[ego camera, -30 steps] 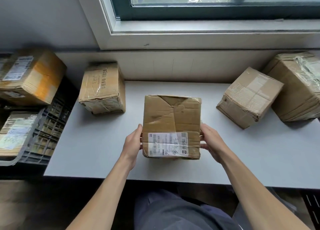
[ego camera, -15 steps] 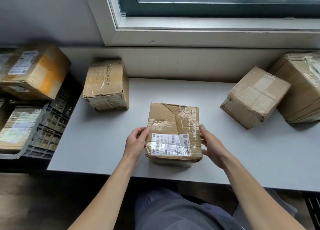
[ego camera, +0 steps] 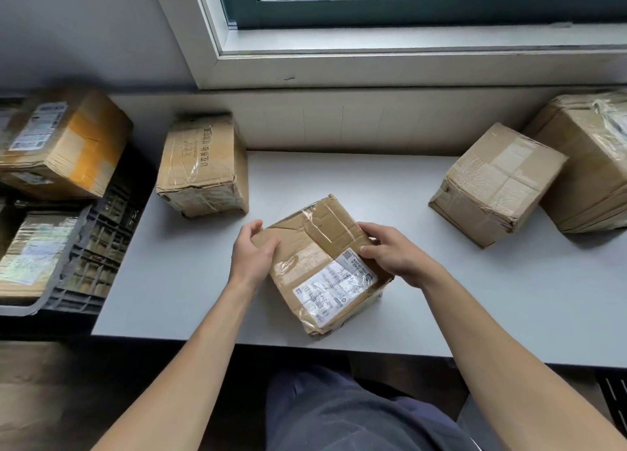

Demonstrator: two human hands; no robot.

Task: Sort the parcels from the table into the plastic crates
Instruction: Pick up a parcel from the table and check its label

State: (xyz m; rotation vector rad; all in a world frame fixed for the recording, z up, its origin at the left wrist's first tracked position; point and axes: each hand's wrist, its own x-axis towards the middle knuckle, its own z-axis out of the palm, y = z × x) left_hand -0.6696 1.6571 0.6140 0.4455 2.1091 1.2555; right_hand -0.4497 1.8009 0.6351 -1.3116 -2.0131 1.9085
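Note:
A dented brown cardboard parcel (ego camera: 317, 257) with a white shipping label lies skewed near the front edge of the white table (ego camera: 190, 274). My left hand (ego camera: 251, 253) grips its left corner with curled fingers. My right hand (ego camera: 390, 253) holds its right edge, thumb on top beside the label. Another taped parcel (ego camera: 203, 165) stands at the table's back left. Two more parcels (ego camera: 495, 182) (ego camera: 590, 158) sit at the right. Left of the table a dark plastic crate (ego camera: 101, 247) holds parcels.
A yellow-taped box (ego camera: 64, 141) lies on top of the stack at the far left, and a labelled parcel (ego camera: 34, 253) rests in a grey crate below it. A wall and window sill rise behind the table. My lap is under the table's front edge.
The parcel was tipped down from upright onto the table and turned so that it now lies at an angle. Both hands shifted from its sides to its corners.

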